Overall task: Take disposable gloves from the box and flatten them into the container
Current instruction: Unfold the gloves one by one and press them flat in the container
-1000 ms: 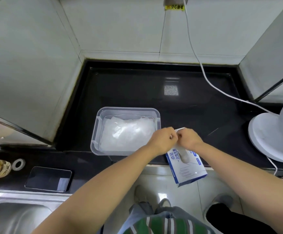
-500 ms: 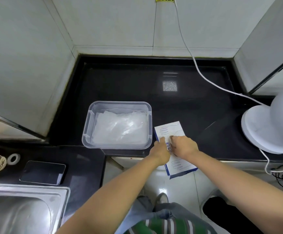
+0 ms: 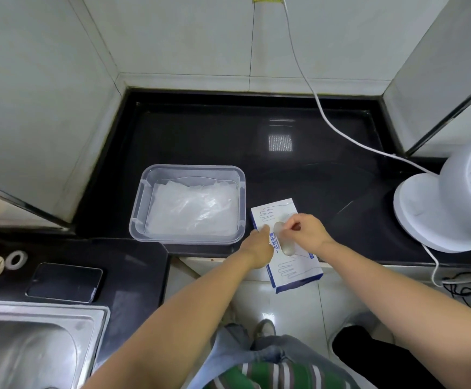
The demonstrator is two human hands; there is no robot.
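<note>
The glove box (image 3: 293,265) is lying flat on the front edge of the black desk (image 3: 228,136), its near end hanging out over the floor, just right of the clear container (image 3: 192,168). A flattened heap of see-through gloves (image 3: 192,211) is resting inside that container. The left hand (image 3: 258,245) is clasping the box's left edge, its grip grasping the cardboard. The right hand (image 3: 307,231) is hovering over the oval opening with fingertips pinching together; whether its grip is grasping a glove cannot be told. A white fan (image 3: 447,209) is standing at the right, its cable (image 3: 313,91) running up the wall. A phone (image 3: 64,282), a tape roll (image 3: 17,259) and a steel sink (image 3: 32,346) are sitting at the left.
</note>
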